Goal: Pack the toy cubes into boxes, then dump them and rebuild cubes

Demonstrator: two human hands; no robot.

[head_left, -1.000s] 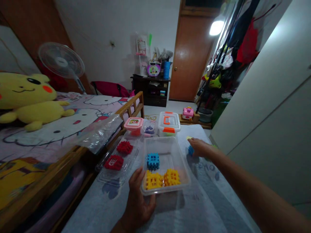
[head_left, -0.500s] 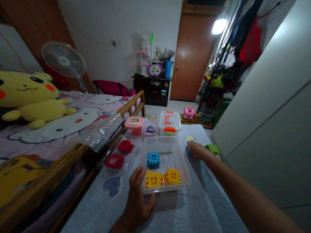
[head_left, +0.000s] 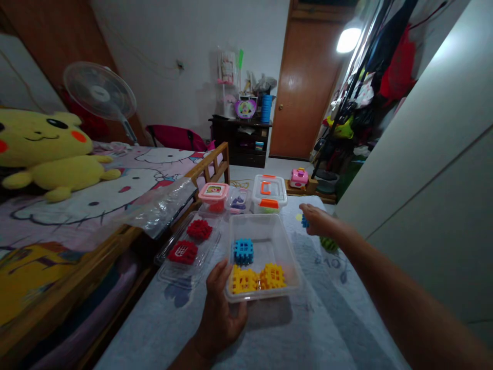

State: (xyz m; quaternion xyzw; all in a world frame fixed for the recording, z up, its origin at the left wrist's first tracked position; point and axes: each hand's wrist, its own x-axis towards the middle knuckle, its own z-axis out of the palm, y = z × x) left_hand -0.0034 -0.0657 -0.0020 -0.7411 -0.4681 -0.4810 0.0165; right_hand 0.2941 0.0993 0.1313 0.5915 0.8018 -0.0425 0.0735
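Note:
My left hand (head_left: pixel 223 306) grips the near left corner of a clear plastic box (head_left: pixel 263 295), thumb under the rim and fingers along the side. Inside the box lie a blue toy block (head_left: pixel 244 251) at the left and yellow toy blocks (head_left: pixel 258 278) along the near wall. To the right of the box, my right hand (head_left: pixel 318 218) is closed on another blue toy block (head_left: pixel 304 221), mostly hidden behind the fingers. Partly covered by my right forearm, a green toy block (head_left: pixel 328 244) lies on the cloth.
Two red blocks (head_left: pixel 183 252) sit in a clear tray (head_left: pixel 162 272) at the left. Beyond the box stand a pink-lidded container (head_left: pixel 213 191), a small clear container (head_left: pixel 239 200) and an orange-latched box (head_left: pixel 269 190). A wooden bed rail (head_left: pixel 115 257) runs along the left.
My right hand has moved a little farther away from me, and the blue block has moved with it. My left hand keeps its hold on the box.

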